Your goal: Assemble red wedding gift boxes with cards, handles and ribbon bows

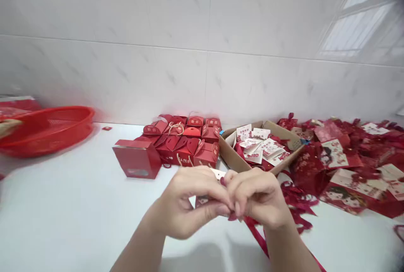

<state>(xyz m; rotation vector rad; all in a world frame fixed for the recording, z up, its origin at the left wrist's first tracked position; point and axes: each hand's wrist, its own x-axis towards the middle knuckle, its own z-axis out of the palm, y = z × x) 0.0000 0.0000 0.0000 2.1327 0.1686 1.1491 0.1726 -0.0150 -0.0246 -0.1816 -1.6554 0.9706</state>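
Observation:
My left hand (189, 204) and my right hand (257, 196) meet over the front of the white table, fingertips pinched together. Between them is a small printed card (217, 173); its white top edge shows behind the fingers, and part of its print appears through the gap of my left hand. A dark red ribbon (257, 234) runs from my right fingers down toward the lower right. My left fingers close on the card near the ribbon, while my right fingers grip the ribbon. Most of the card and the pinched part of the ribbon are hidden by the fingers.
Behind my hands stand red gift boxes (186, 145) in rows, with another red box (138, 158) to their left. A cardboard box (235, 160) holds white printed cards. Red bags (344, 198) pile up at right. A red plastic basket (59, 126) is far left.

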